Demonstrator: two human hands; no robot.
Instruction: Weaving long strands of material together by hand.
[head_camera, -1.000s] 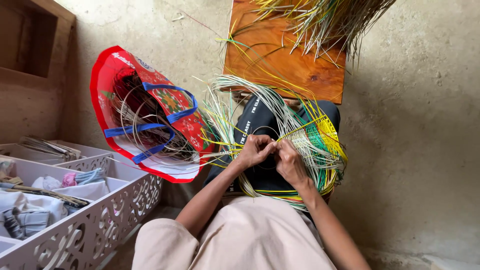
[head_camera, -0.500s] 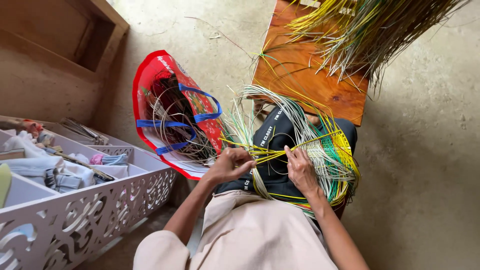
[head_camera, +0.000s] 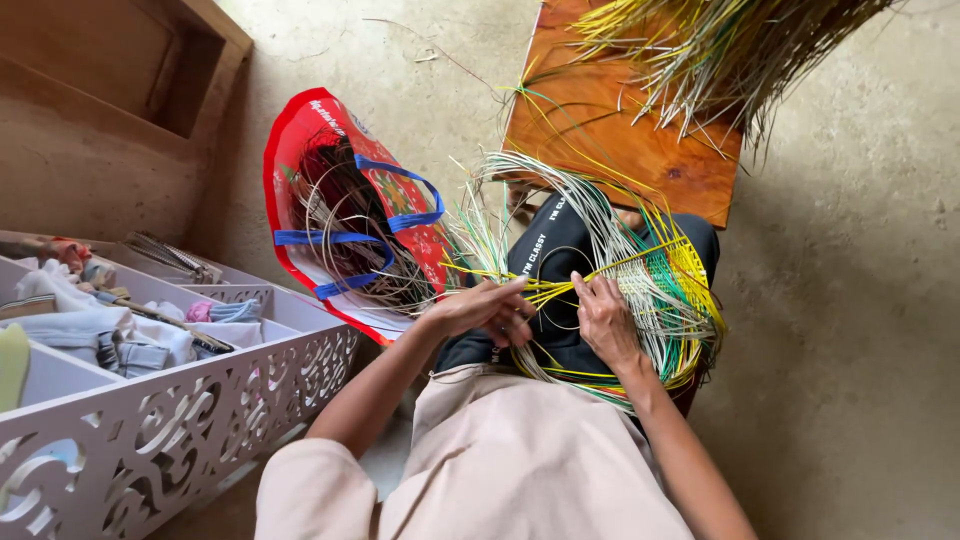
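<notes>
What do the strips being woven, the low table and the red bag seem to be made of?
Strips: thin, glossy, bright yellow and green, probably plastic or dyed cane.
Low table: wood, varnished, grain showing.
Red bag: shiny printed sheet, likely woven plastic, with blue webbing handles.

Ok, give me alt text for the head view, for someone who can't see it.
Both hands, left hand and right hand, grip yellow strips of a half-woven basket on the lap; a red bag of coiled cane stands beside.

Glossy plastic strips (head_camera: 640, 290) form the weave, beside a shiny woven-plastic bag (head_camera: 300, 160), a polished wooden stool (head_camera: 640, 150) and rough concrete floor (head_camera: 850, 330).
</notes>
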